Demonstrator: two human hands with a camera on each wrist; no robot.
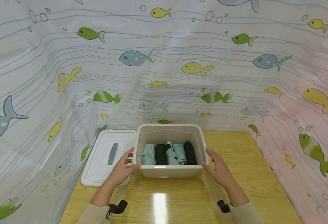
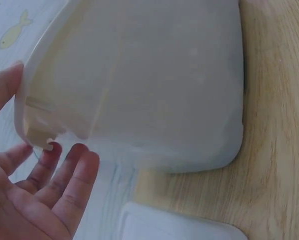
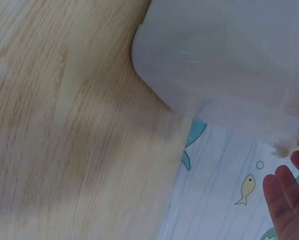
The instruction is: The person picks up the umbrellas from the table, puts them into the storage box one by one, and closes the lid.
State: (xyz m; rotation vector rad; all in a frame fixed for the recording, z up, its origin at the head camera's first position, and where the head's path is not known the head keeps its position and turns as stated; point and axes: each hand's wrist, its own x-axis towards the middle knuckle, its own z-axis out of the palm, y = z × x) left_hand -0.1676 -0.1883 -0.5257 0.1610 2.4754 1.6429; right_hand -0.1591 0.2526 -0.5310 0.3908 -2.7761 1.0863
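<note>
A white plastic storage box stands on the wooden table, its top uncovered. Inside lie several rolled bundles that look like folding umbrellas, pale green and black, side by side. My left hand holds the front left corner, thumb at the front rim and index finger at the side. In the left wrist view its other fingers spread loosely below the rim. My right hand holds the front right corner likewise. The right wrist view shows only some of its fingers, beside the box wall.
A white lid with a grey handle lies left of the box, close against it. Bare wooden table extends to the right and front. A fish-patterned curtain encloses the back and both sides.
</note>
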